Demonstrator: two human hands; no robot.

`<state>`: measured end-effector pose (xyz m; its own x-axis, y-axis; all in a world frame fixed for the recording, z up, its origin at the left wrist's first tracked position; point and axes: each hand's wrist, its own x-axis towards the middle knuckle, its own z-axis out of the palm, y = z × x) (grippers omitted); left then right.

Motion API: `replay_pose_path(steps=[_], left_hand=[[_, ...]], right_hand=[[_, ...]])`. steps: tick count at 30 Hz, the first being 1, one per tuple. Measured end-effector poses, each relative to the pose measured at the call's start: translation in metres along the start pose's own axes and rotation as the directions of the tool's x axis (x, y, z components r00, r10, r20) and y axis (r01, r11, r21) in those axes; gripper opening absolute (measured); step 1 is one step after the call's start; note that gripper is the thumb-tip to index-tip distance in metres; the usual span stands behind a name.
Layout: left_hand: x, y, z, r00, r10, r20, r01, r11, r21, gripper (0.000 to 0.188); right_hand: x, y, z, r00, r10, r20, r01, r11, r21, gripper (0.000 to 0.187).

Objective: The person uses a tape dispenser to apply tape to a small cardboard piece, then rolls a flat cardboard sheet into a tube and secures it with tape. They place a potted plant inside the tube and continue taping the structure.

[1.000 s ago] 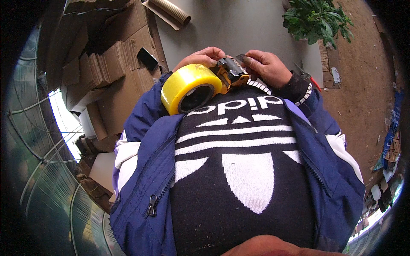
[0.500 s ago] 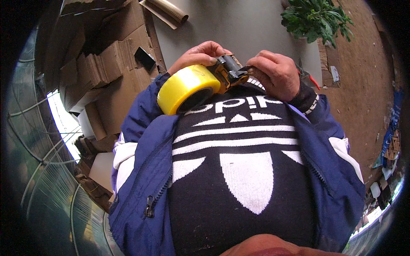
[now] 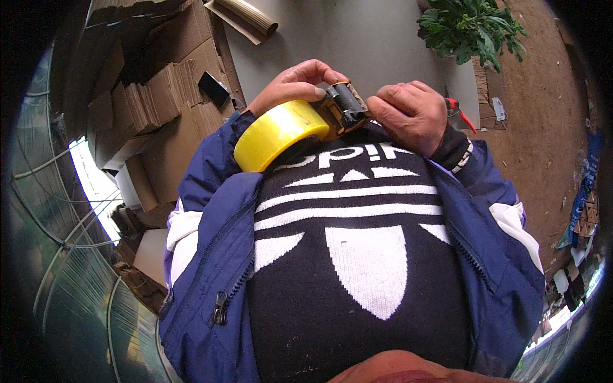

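Left hand (image 3: pixel 290 88) pinches the tape dispenser (image 3: pixel 347 100), seemingly steadying its yellow roll (image 3: pixel 278 133), right hand (image 3: pixel 412 115) curled alongside, whether gripping I can't tell.

One yellow packing-tape roll (image 3: pixel 281 131), one tape dispenser (image 3: pixel 347 102) at its right. Two bare hands — left hand (image 3: pixel 287 88) just beyond the roll, right hand (image 3: pixel 412 115) to its right. Farther right of the roll, one red-handled tool (image 3: pixel 469 122) and one leafy plant (image 3: pixel 471 29); beyond it, one curled cardboard sheet (image 3: pixel 242 20).
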<state>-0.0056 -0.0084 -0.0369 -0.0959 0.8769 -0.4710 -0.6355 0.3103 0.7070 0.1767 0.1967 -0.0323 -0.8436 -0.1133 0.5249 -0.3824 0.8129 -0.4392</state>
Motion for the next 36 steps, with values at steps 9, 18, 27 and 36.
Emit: replay_pose_path(steps=[9, 18, 27, 36], left_hand=[[0.003, 0.005, 0.0, 1.0, -0.019, 0.012, 0.018, 1.0, 0.011, 0.031], [0.007, 0.002, -0.005, 1.0, -0.019, 0.009, 0.019, 1.0, 0.02, 0.03], [0.005, 0.004, -0.005, 1.0, -0.011, -0.022, 0.012, 0.998, 0.059, 0.031], [0.004, 0.004, -0.007, 0.999, 0.018, -0.043, -0.019, 1.0, -0.024, 0.031]], right_hand=[[-0.003, 0.001, -0.002, 1.0, 0.022, -0.019, -0.023, 0.999, -0.037, 0.023], [0.001, 0.001, -0.005, 0.998, -0.055, 0.011, 0.056, 0.996, -0.062, 0.029], [0.006, -0.008, -0.005, 0.998, 0.002, 0.064, 0.006, 0.991, -0.13, 0.026], [0.003, -0.004, -0.006, 0.999, -0.035, 0.015, 0.037, 0.984, -0.172, 0.028]])
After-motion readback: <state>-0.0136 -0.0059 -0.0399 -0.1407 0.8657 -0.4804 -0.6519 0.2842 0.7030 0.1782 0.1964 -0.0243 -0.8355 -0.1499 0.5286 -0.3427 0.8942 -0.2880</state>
